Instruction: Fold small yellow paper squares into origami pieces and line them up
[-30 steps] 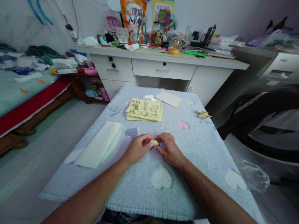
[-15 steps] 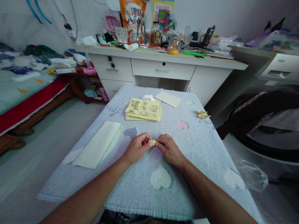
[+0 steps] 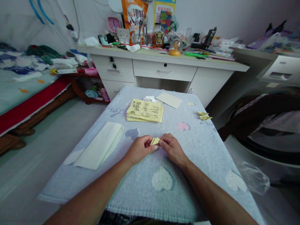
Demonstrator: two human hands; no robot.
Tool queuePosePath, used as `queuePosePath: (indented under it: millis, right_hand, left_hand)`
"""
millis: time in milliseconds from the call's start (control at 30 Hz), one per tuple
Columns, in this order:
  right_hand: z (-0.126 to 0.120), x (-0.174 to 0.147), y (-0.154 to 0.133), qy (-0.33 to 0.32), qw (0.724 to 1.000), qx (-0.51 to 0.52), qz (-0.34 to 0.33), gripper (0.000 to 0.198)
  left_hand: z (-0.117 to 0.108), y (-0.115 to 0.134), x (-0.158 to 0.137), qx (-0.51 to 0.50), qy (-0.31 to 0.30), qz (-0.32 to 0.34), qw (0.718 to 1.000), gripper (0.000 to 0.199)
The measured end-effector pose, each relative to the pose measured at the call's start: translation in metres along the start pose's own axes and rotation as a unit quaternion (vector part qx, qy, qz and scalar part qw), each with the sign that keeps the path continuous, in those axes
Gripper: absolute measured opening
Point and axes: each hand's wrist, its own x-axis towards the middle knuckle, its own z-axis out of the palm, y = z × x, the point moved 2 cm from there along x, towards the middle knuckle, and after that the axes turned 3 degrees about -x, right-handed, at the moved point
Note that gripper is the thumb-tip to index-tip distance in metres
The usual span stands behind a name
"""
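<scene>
A small folded piece of yellow paper (image 3: 155, 141) is between my two hands, just above the cloth-covered table (image 3: 150, 172). My left hand (image 3: 140, 149) pinches its left end, with the thumb along the near side. At its right end, my right hand (image 3: 172, 149) grips the paper between thumb and curled fingers. Beyond my hands lies a stack of yellow paper (image 3: 144, 111) with black handwriting. Two small folded yellow paper pieces (image 3: 203, 115) rest near the table's right edge. Left of my hands is a folded pale sheet (image 3: 100, 145).
A cream card (image 3: 169, 99) and a crumpled white tissue (image 3: 149, 98) lie at the table's far side. Behind stands a white desk (image 3: 164, 67) crowded with jars and packets. A bed (image 3: 25, 90) is on the left, a front-loading washing machine (image 3: 281, 73) on the right.
More of the folded yellow paper shows between my hands, and its top face is now visible. My left thumb has shifted to the near side. The view has moved slightly.
</scene>
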Motion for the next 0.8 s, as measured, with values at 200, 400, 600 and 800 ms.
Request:
queuePosePath:
  millis: [200,400,600,800]
  right_hand:
    - [0.0014,0.0000,-0.0012,-0.008,1.000,-0.002,-0.001,0.028]
    - [0.0008,-0.0010,-0.0004,-0.017,0.999,0.028,0.010,0.031]
    - [-0.0001,-0.0024,0.0030,-0.011,0.997,0.066,0.026,0.031]
    - [-0.0029,-0.0028,-0.0024,-0.014,0.998,0.061,0.015,0.032]
  left_hand:
    - [0.0015,0.0013,-0.0024,-0.002,0.037,0.045,0.998,0.023]
    - [0.0023,0.0023,-0.0065,-0.018,0.082,0.063,0.995,0.024]
    - [-0.0009,0.0034,-0.0076,0.000,0.103,0.081,0.991,0.007]
    - [-0.0036,0.0079,-0.0084,0.016,0.104,0.075,0.992,0.009]
